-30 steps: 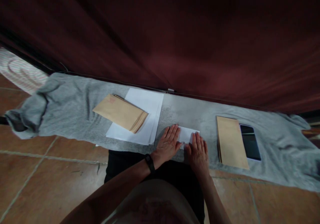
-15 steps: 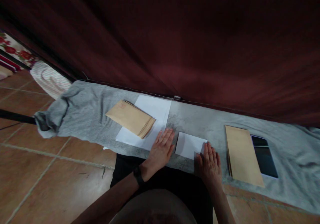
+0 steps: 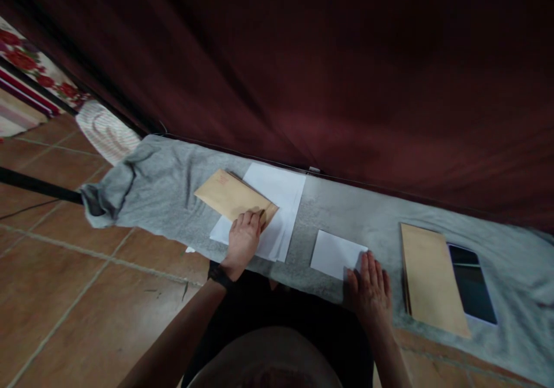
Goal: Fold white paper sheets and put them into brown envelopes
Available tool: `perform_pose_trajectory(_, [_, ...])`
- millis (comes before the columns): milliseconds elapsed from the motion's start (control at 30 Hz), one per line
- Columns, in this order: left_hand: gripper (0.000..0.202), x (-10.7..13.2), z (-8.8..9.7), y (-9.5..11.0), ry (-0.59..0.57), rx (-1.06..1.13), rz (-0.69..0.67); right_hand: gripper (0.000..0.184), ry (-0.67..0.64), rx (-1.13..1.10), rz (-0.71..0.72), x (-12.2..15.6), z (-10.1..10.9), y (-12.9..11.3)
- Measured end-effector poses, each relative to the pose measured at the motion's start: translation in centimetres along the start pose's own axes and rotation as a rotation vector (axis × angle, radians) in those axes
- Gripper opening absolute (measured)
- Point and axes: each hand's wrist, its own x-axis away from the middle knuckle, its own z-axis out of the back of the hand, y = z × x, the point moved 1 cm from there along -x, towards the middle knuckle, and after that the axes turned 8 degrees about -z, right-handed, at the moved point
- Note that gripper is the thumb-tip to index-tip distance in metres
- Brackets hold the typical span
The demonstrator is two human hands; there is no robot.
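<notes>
My left hand (image 3: 243, 237) rests on the near end of a stack of brown envelopes (image 3: 227, 195), its fingers curled over the edge. That stack lies on a pile of white paper sheets (image 3: 281, 200). My right hand (image 3: 369, 291) lies flat with fingers spread, its fingertips at the near right corner of a small folded white paper (image 3: 335, 253). All of it sits on a grey cloth (image 3: 346, 215) spread over the floor.
A second pile of brown envelopes (image 3: 428, 278) lies to the right, with a dark phone (image 3: 471, 284) beside it. A dark red curtain (image 3: 324, 70) hangs behind the cloth. Brown floor tiles (image 3: 78, 295) lie at the left.
My left hand left the folded white paper and moved left onto the brown envelope stack. My right hand slid back to the paper's near right corner. The view shifted left.
</notes>
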Motion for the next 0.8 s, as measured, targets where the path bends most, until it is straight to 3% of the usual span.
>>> perform_pose_trajectory(267, [0.014,-0.7,2.7,0.7,0.034,-0.061,-0.009,0.068,-0.007,-0.028,0.014,-0.1,0.1,0.0])
perform_pose_trajectory(467, [0.018,-0.1,4.8,4.9,0.070,0.040,-0.197,0.065,0.007,-0.164,-0.033,-0.8,0.3,-0.5])
perform_pose_trajectory(600, [0.017,0.5,4.3,8.1,0.054,0.112,-0.319,0.056,-0.123,-0.547,-0.125,-1.7,1.2,-3.4])
perform_pose_trajectory(667, [0.017,1.0,3.8,9.1,0.041,0.143,-0.343,0.053,-0.169,-0.621,-0.152,-2.3,1.3,-5.7])
perform_pose_trajectory(800, [0.018,1.9,3.4,10.1,0.020,0.153,-0.386,0.054,-0.448,-1.141,-0.450,-3.9,0.3,-10.3])
